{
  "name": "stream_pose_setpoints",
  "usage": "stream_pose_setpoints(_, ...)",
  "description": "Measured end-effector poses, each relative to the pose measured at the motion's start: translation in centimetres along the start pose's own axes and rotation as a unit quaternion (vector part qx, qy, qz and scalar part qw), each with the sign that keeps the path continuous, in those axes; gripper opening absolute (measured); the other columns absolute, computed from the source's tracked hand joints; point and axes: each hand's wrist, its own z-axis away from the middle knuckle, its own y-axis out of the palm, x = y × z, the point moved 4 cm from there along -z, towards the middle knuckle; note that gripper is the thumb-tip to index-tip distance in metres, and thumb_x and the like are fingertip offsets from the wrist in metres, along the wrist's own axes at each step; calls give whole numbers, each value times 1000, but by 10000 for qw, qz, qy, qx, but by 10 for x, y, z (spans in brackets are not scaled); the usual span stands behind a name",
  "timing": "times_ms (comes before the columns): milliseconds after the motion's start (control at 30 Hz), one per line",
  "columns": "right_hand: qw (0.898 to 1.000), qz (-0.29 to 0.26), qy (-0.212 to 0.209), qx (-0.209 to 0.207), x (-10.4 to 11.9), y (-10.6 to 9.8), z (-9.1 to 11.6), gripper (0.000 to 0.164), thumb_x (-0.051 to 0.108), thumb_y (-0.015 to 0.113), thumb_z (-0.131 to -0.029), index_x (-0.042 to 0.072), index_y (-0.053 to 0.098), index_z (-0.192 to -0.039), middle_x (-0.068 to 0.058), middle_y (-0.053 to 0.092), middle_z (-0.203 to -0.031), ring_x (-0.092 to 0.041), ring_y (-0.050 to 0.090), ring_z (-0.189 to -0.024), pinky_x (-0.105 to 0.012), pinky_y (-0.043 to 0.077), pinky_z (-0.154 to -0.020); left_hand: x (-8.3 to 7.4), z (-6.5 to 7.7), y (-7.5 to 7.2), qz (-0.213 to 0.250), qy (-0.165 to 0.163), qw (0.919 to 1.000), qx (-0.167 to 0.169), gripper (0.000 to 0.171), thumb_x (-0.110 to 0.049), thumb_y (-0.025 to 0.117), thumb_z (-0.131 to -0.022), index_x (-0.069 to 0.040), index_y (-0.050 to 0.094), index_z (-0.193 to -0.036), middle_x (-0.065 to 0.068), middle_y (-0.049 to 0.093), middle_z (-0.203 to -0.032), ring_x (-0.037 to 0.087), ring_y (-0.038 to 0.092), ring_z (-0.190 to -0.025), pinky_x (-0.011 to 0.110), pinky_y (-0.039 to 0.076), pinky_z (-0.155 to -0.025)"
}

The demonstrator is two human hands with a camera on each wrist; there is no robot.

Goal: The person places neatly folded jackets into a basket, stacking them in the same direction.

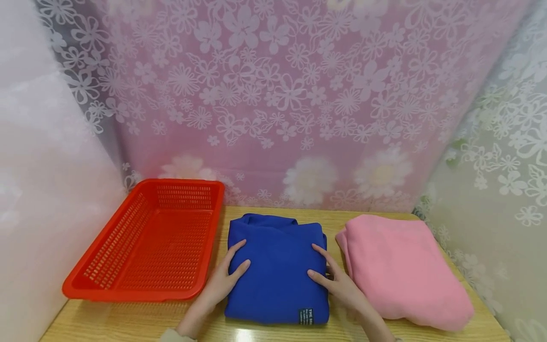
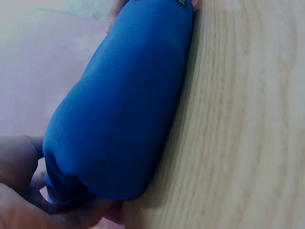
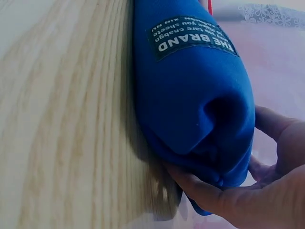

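A folded blue garment (image 1: 278,270) lies on the wooden table in the middle of the head view, a dark label with white lettering (image 1: 306,316) at its near right corner. My left hand (image 1: 222,280) grips its left side, thumb and a finger over the top. On the opposite side my right hand (image 1: 339,282) holds the right edge the same way. In the right wrist view, fingers (image 3: 205,191) reach under the lower edge of the bundle. The left wrist view has the left fingers (image 2: 86,212) tucked around the garment's end.
To the left stands a red plastic basket (image 1: 209,256) with slotted walls and nothing inside. A folded pink garment (image 1: 406,266) lies on the right of the table (image 1: 333,216). Flowered curtains (image 1: 273,118) hang behind and at both sides.
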Motion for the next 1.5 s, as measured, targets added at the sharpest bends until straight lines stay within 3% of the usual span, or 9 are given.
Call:
stream_pose_setpoints(200,9967,-704,-107,396,-1,-2,2,68,30,57,-105,33,20,-162,-29,8,-165,-53,30,-144,-59,47,-103,0,0,0,620,-5,9978,237,60,-33,62,-102,-29,38,-157,15,31,-163,41,36,-143,66,28,-113)
stream_pose_setpoints(400,9932,-1039,-263,455,1,-6,4,68,25,58,-105,29,22,-163,-27,8,-165,-49,36,-142,-54,51,-100,-5,4,2,1046,45,9944,125,58,-30,64,-101,-30,41,-154,14,31,-162,41,37,-143,64,32,-112)
stream_pose_setpoints(700,9942,-995,-377,161,19,-23,17,66,23,59,-104,33,27,-160,-19,17,-165,-44,39,-142,-48,51,-101,-31,10,6,1231,98,9923,89,57,-33,66,-100,-36,43,-152,12,35,-160,37,39,-143,60,36,-112)
stream_pose_setpoints(900,9963,-708,-461,154,36,-33,25,67,24,59,-104,33,24,-161,-19,7,-168,-49,30,-146,-52,49,-103,-51,11,3,1075,238,9939,-5,57,-33,65,-100,-34,42,-153,13,36,-160,38,39,-143,62,35,-112)
stream_pose_setpoints(1133,9975,-324,-625,-36,56,-39,31,65,26,60,-104,31,27,-160,-18,13,-168,-47,24,-149,-55,41,-110,-74,11,-8,833,387,9958,-14,58,-29,66,-100,-29,43,-153,15,38,-159,41,45,-138,59,46,-103)
stream_pose_setpoints(1333,9962,-511,-706,-22,74,-37,32,64,27,60,-104,34,28,-160,-17,17,-167,-46,35,-144,-50,52,-100,-88,10,-24,935,346,9950,104,61,-28,65,-101,-32,39,-156,13,35,-161,42,45,-138,57,50,-100)
stream_pose_setpoints(1500,9948,-543,-866,-41,90,-27,27,64,27,61,-104,36,29,-159,-18,24,-164,-45,43,-140,-49,53,-98,-97,10,-44,1054,250,9939,188,67,-30,65,-101,-34,33,-158,14,37,-159,40,49,-136,53,51,-100)
